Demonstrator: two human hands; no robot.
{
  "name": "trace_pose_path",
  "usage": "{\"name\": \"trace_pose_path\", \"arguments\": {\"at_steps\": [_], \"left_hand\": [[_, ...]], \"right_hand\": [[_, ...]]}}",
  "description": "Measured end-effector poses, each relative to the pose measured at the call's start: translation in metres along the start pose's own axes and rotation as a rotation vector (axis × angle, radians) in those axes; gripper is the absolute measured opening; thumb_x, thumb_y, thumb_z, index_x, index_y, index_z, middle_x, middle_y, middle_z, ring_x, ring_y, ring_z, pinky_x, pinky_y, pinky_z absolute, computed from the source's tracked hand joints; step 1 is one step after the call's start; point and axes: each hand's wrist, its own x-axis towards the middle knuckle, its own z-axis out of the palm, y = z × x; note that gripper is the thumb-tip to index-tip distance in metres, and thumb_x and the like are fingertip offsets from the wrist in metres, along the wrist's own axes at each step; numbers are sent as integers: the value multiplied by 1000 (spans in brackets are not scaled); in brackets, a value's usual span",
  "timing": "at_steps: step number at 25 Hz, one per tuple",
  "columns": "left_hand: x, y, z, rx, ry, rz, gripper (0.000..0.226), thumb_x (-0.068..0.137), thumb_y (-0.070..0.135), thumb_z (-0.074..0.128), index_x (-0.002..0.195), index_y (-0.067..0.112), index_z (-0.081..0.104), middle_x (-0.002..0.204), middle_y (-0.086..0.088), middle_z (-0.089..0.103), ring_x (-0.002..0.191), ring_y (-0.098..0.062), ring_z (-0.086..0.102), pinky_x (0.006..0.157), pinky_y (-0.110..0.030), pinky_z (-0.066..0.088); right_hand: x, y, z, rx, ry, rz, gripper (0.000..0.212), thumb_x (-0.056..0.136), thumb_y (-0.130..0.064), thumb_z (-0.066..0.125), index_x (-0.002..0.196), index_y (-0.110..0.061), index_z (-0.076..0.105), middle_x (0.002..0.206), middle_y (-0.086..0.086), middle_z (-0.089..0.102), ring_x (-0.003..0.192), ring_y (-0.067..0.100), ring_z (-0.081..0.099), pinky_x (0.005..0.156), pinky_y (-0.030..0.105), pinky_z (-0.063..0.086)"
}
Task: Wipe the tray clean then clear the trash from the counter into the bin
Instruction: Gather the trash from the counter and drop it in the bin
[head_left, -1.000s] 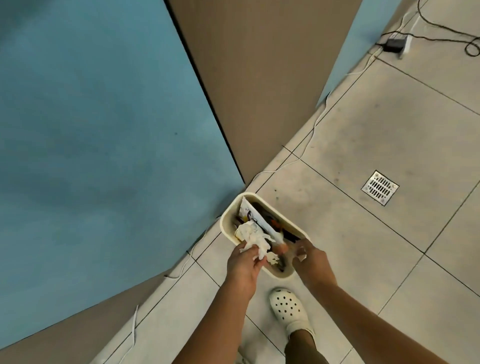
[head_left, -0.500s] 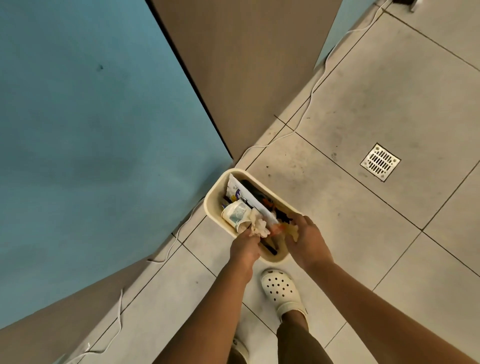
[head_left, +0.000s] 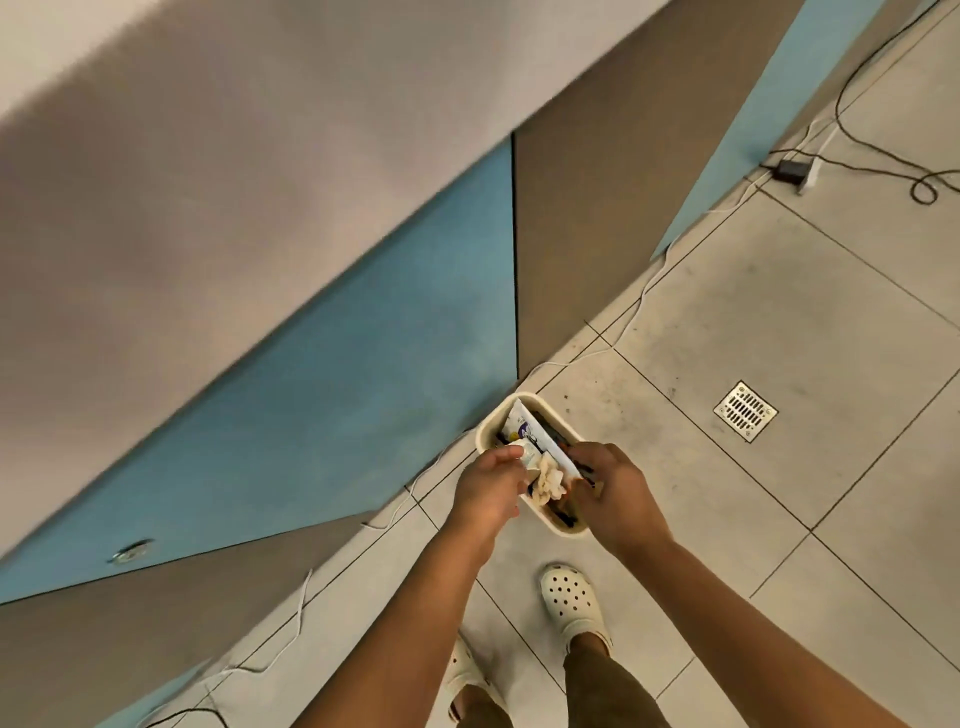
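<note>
A small cream bin (head_left: 487, 432) stands on the tiled floor against the cabinet fronts. It holds a white packet with purple print (head_left: 525, 427), dark wrappers and a crumpled tissue (head_left: 550, 480). My left hand (head_left: 485, 488) hovers over the bin's near left rim with relaxed fingers, their tips at a white piece of trash, gripping nothing that I can see. My right hand (head_left: 615, 493) is over the bin's right side, fingers curled, pinching a small tan scrap (head_left: 597, 487). The tray is out of view.
The blurred counter edge (head_left: 260, 156) runs across the upper left above blue and brown cabinet doors (head_left: 363, 364). A floor drain (head_left: 745, 411) lies to the right. Thin cables run along the floor, with a power adapter (head_left: 792, 169) far right. My white clogs (head_left: 571, 603) stand just behind the bin.
My left hand has let go of the crumpled tissue, which now lies in the bin. The head has lifted, bringing the counter edge into view.
</note>
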Motion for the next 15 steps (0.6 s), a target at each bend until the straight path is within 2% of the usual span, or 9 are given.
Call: {"name": "trace_pose_path", "arguments": {"at_steps": [2,4,9,12,15], "left_hand": [[-61,34,-18,-24,-35,130,17,93,12,50,100,24,60,91,3,62,76,-8,57,62,-19,45],[-121,61,-39,-68,-35,291,20,93,10,50,95,27,60,88,6,61,75,-7,57,59,-15,44],[-240,105,-92,-155,16,526,25,92,8,50,93,32,58,88,9,59,76,-6,57,62,-18,45],[-301,127,-128,-201,6,654,21,92,9,50,95,28,57,88,8,58,75,-7,57,64,-20,44],[-340,146,-173,-244,39,753,20,92,7,51,100,24,59,88,4,59,75,-9,58,62,-20,46]], "right_hand": [[-25,-54,-24,72,70,-135,32,81,-3,55,110,-16,60,111,0,57,95,20,57,81,29,47],[-53,-114,-53,122,133,-255,30,82,-2,56,110,-16,60,105,-5,54,90,14,55,76,24,42],[-104,-238,-113,202,320,-518,29,83,-3,57,110,-15,60,99,-6,53,84,10,53,72,24,47],[-136,-301,-125,238,341,-632,30,82,-1,56,108,-16,59,99,-5,54,81,11,52,68,16,42],[-156,-358,-115,249,307,-719,29,84,-4,56,110,-17,58,100,-5,54,84,15,54,69,23,45]]}}
